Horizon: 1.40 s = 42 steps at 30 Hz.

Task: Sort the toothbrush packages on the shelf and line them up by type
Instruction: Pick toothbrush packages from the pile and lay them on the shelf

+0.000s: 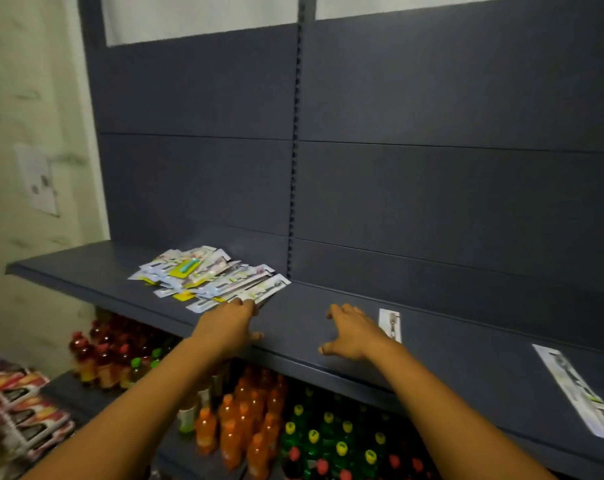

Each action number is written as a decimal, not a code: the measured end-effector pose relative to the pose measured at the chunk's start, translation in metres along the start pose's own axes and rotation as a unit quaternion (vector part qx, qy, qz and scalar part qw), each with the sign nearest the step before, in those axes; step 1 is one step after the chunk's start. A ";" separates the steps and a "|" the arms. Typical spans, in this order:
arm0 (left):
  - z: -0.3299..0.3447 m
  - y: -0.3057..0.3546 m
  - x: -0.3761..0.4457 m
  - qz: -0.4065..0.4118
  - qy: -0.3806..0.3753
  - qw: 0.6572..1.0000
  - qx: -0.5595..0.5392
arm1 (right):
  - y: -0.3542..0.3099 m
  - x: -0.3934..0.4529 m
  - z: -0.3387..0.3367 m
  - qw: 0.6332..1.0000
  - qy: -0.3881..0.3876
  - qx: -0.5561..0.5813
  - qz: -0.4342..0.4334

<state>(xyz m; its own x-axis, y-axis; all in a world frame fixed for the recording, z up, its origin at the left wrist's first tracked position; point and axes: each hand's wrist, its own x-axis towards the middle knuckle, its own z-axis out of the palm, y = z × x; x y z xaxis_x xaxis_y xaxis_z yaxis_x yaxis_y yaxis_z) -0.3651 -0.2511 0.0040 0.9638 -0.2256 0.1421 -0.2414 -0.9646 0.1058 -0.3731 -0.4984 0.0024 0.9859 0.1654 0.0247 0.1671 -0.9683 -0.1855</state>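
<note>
The person stands close to the dark shelf [328, 341] with both arms stretched out over it. Most of the toothbrush packages [210, 277] lie in a loose, overlapping heap toward the left end of the board, against the back panel, pointing every which way. Two have been set apart: one package [390, 324] lies by itself just right of the middle, and another package [579, 393] lies well apart at the far right, near the front edge. The left hand [229, 329] reaches into the near edge of the heap, its fingertips touching the frontmost packet; the picture is too smeared to tell whether it pinches anything or only touches it. The right hand [354, 336] is flat on the shelf with fingers spread and relaxed, holding nothing, just beside the single packet. To my eye the sorting is at an early stage, with rows barely begun. The next move seems to call for lifting one packet cleanly off the pile without dragging its neighbours, reading its type, and laying it beside its match. Bottles [259, 427] crowd the shelf below.
</note>
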 end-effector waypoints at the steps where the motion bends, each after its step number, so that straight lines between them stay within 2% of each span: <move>1: -0.002 -0.025 -0.005 -0.014 0.005 1.000 0.001 | -0.022 0.012 0.003 1.000 0.000 0.001 -0.012; 6: -0.011 -0.127 -0.016 -0.067 0.025 0.997 0.003 | -0.119 0.071 0.016 0.998 -0.010 0.004 -0.067; 11: -0.011 -0.201 -0.003 -0.104 0.041 0.994 -0.006 | -0.183 0.132 0.032 0.994 -0.024 0.001 -0.107; 22: -0.018 -0.324 0.091 -0.151 0.025 0.988 -0.007 | -0.264 0.292 0.056 0.989 -0.023 0.030 -0.142; 26: -0.022 -0.356 0.141 -0.148 0.049 0.988 -0.013 | -0.282 0.351 0.053 0.989 0.011 0.036 -0.145; 34: -0.007 -0.405 0.225 -0.109 0.024 0.992 -0.065 | -0.308 0.424 0.057 0.992 0.028 0.039 -0.114; 42: 0.029 -0.430 0.300 -0.039 -0.049 0.993 -0.100 | -0.317 0.453 0.056 0.996 0.082 0.043 0.013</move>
<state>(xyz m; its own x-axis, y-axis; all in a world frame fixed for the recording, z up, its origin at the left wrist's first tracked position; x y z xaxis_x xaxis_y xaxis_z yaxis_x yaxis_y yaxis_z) 0.0307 0.0924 -0.0279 0.9845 -0.1727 0.0305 -0.1737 -0.9354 0.3080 0.0199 -0.1063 0.0179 0.9790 0.0999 0.1777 0.1463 -0.9513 -0.2714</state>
